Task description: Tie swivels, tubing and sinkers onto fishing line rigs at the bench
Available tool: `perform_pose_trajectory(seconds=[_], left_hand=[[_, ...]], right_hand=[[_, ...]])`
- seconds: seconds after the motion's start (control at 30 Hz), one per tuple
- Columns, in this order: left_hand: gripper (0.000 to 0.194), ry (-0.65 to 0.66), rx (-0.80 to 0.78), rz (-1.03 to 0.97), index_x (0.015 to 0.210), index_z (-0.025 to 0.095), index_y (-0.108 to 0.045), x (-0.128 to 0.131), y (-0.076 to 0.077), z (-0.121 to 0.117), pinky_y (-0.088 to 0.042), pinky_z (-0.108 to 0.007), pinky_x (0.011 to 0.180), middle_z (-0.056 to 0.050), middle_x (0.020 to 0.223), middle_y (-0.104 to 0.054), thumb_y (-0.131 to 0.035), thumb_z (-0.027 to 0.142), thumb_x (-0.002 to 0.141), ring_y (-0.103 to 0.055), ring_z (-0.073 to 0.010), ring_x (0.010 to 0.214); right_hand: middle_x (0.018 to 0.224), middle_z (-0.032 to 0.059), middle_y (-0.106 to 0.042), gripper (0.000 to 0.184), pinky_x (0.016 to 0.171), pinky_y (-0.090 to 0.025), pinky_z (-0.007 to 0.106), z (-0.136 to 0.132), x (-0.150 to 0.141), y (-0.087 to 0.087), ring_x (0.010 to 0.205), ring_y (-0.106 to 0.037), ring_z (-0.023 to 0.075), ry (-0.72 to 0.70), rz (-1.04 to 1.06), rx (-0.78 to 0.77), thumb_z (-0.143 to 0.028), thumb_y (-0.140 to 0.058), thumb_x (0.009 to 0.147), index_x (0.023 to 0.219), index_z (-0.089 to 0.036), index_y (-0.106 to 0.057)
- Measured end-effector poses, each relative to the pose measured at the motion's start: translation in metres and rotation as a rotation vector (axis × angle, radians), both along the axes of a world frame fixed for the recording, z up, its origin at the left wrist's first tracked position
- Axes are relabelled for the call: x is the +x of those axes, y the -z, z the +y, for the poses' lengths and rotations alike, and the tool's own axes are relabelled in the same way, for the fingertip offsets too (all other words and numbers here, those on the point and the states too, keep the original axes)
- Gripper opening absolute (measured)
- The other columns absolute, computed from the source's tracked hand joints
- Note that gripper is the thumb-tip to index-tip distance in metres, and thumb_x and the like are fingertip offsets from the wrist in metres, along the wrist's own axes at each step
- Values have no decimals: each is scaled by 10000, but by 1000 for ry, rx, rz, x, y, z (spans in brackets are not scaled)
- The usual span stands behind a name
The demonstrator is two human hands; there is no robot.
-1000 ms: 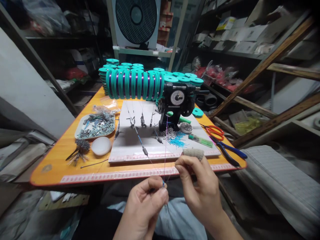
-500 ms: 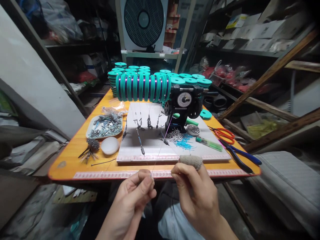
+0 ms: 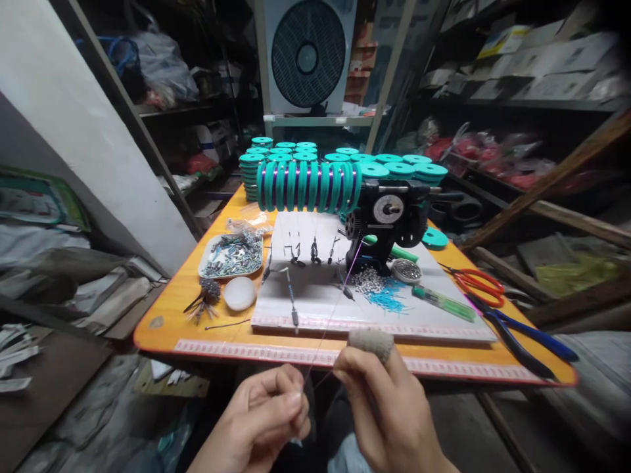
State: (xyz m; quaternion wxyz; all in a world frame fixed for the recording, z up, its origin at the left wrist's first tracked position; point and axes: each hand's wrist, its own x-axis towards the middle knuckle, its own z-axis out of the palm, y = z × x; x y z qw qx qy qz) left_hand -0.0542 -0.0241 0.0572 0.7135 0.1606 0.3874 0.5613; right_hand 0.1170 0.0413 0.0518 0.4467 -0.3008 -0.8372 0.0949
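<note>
In front of the table edge, my left hand is closed, thumb and fingertips pinching a thin fishing line. The line runs up toward the black winding machine. Beside it on the right, my right hand is pinched too, with a fine strand showing between the two hands. A grey fabric finger cover sits on one of its fingers. Green foam spools wound with purple line are stacked sideways on the machine. Several small dark weights hang or lie above the white board.
A tray of small metal parts and a white bowl stand at left. Blue tubing bits, a dish of beads, orange-handled scissors and blue-handled pliers lie at right. More green spools stand behind.
The camera has turned left, so the table and machine appear further right and a little lower. Both hands keep pinching; they sit slightly lower relative to the table edge.
</note>
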Motion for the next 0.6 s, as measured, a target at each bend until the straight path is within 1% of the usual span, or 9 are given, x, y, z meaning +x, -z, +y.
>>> perform_pose_trajectory(seconds=[0.17,0.23,0.27,0.33,0.4,0.43,0.5,0.53,0.6], left_hand=[[302,-79,42,170,614,150,-580,-12,4,-9,-376,-229,618,11,690,-493,-819,283,741,-444,-100,624],[318,-75,93,246,616,154,-578,-11,4,-9,-373,-242,620,3,737,-497,-812,324,747,-449,-107,632],[324,-87,133,308,619,156,-584,-10,4,-9,-377,-247,626,-4,757,-503,-805,349,754,-459,-115,645],[317,-147,228,479,628,164,-600,-6,4,-10,-393,-255,651,-20,784,-521,-778,376,781,-487,-141,688],[290,-233,305,641,631,177,-608,-4,3,-12,-415,-262,688,-33,794,-535,-746,357,812,-513,-171,743],[275,-271,324,697,630,184,-609,-3,3,-13,-422,-265,702,-35,794,-539,-730,338,823,-522,-180,758],[256,-327,338,766,624,193,-611,-2,3,-14,-428,-273,703,-36,786,-543,-711,303,832,-534,-188,752],[247,-348,341,788,621,196,-615,-3,3,-14,-428,-277,699,-37,778,-547,-712,288,829,-541,-192,745],[231,-376,348,818,616,198,-625,-3,6,-15,-423,-282,686,-39,760,-549,-718,265,817,-546,-196,729]], right_hand=[[758,21,-549,160,499,-457,250,-6,-12,11,563,-544,145,-77,6,-33,-89,-461,954,945,-208,-568],[779,35,-564,157,532,-476,259,-5,-12,11,616,-558,157,-85,16,-37,-89,-481,946,957,-205,-587],[827,56,-589,171,583,-505,273,-3,-11,10,691,-586,173,-90,13,-24,-77,-492,935,986,-199,-601],[996,116,-638,260,744,-554,331,1,-8,5,940,-617,228,-119,-20,58,-42,-507,906,1095,-179,-622],[1123,145,-656,305,934,-529,414,7,-9,-2,1165,-565,271,-165,-50,199,-52,-488,925,1177,-152,-627],[1124,139,-674,292,1013,-493,450,11,-10,-6,1211,-552,273,-198,-77,259,-76,-468,952,1180,-145,-636],[1033,112,-714,268,1094,-441,488,17,-15,-13,1152,-608,246,-278,-143,307,-133,-418,1009,1113,-142,-666],[968,101,-722,283,1084,-460,481,20,-18,-16,1074,-647,230,-314,-164,304,-154,-396,1028,1063,-141,-676],[882,95,-719,303,972,-551,421,24,-23,-21,933,-683,209,-376,-186,287,-174,-389,1041,976,-137,-683]])
